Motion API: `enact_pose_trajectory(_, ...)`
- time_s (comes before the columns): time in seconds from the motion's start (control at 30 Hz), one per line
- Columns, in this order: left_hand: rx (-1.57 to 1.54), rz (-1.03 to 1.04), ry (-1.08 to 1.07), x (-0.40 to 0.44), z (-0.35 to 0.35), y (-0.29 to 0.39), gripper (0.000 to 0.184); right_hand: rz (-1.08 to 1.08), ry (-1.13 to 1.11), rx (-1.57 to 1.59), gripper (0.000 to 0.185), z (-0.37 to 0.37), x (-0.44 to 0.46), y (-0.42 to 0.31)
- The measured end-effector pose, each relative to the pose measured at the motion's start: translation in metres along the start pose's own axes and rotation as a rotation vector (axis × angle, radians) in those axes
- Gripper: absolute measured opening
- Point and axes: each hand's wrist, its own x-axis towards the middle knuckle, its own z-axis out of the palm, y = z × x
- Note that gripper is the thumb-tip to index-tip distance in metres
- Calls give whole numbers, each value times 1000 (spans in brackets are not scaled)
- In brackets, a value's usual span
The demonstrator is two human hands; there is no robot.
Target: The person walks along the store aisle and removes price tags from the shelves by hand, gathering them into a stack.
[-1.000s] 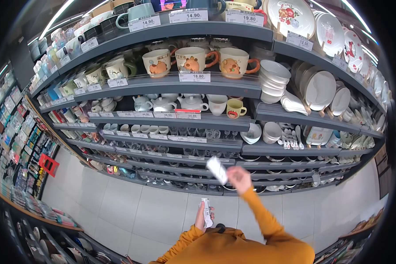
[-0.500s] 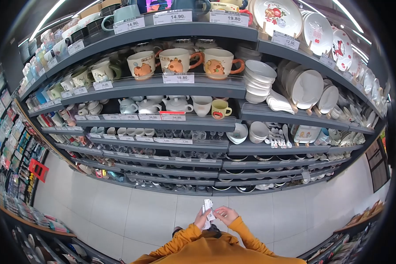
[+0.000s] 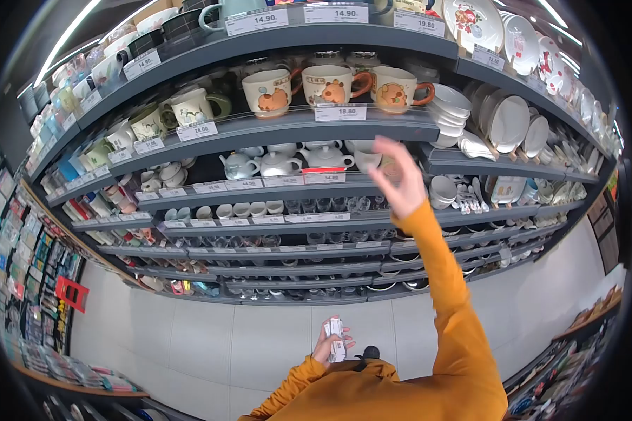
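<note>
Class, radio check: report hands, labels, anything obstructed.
Left hand holding paper labels. Right hand raised before the shelves, open, seemingly empty. Right hand partly hides a white cup.

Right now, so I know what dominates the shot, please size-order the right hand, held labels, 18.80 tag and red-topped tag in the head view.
1. Right hand
2. Held labels and 18.80 tag, too alike to rank
3. Red-topped tag

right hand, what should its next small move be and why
Probably ease the right hand on toward the mug shelf's edge, fingers ready to pinch: it is raised in front of the shelves, thumb and fingers apart, and seems empty, while the left hand holds the tags. The gap to the edge is hard to judge.
</note>
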Motion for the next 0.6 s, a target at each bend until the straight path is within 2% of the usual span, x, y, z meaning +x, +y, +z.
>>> enact_pose_trajectory(0.03, 0, -3, 13, -4, -10, 4, 54, 183, 54, 138, 42, 10, 21, -8)
enact_pose_trajectory(0.13, 2, -27, 87, -18, -31, 20, 48, 208, 217, -100, 54, 31, 74, 22)
enact_pose_trajectory(0.17, 25, -45, 61, -23, -42, 19, 45, 265, 229, -142, 53, 35, 86, 29)
enact_pose_trajectory(0.23, 65, -74, 5, -28, -55, 15, 40, 374, 59, -129, 43, 36, 101, 41)
enact_pose_trajectory(0.3, 91, -136, -43, -38, -62, 14, 37, 509, -59, 50, 32, 35, 108, 43)
enact_pose_trajectory(0.33, 107, -169, -82, -41, -67, 14, 37, 491, -60, 107, 26, 36, 110, 46)
enact_pose_trajectory(0.4, 109, -217, -130, -45, -72, 22, 39, 488, -57, 202, 24, 35, 115, 53)
enact_pose_trajectory(0.5, 131, -206, -32, -52, -72, 44, 36, 434, 7, 251, 29, 36, 118, 51)
enact_pose_trajectory(0.57, 84, -183, 5, -51, -75, 56, 34, 376, -123, 215, 28, 31, 123, 49)
enact_pose_trajectory(0.6, 64, -178, 22, -50, -75, 58, 33, 371, -80, 281, 27, 30, 124, 49)
